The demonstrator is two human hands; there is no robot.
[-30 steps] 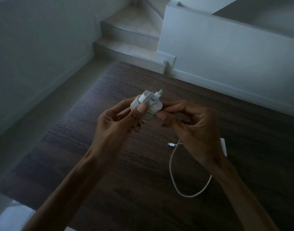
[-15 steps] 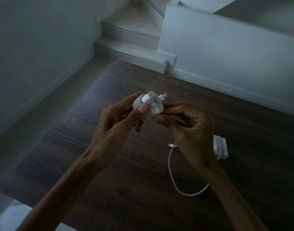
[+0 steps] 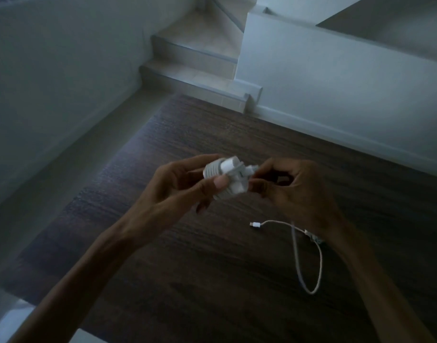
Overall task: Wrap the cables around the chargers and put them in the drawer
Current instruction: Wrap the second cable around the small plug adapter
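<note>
Held above the dark wooden table (image 3: pixel 212 280), just above the picture's centre: a white charger (image 3: pixel 226 178) with its cable wound round it in tight coils. Gripped by the left hand (image 3: pixel 182 186) at about 9 o'clock of it, thumb pressed on the near side of the coils, fingers curled behind. Met from 3 o'clock by the right hand (image 3: pixel 296 191), fingers curled, thumb and forefinger pinching the small white cable end that sticks out of the charger's right side. Lying flat on the table at about 5 o'clock from the held charger, well apart from it: a loose white cable (image 3: pixel 309 266), bent into a long narrow loop, its small plug (image 3: pixel 255 224) pointing toward 9 o'clock. Far end of that cable running under the right wrist, where a bit of white, probably a second charger (image 3: pixel 315 240), peeks out, too hidden to tell for sure. Beyond the table, at 12 o'clock, pale tiled steps (image 3: pixel 195 58) going up; at 1 to 3 o'clock, a low white wall (image 3: pixel 336 82); at 9 to 11 o'clock, another pale wall (image 3: pixel 51 70). Light dim throughout.
</note>
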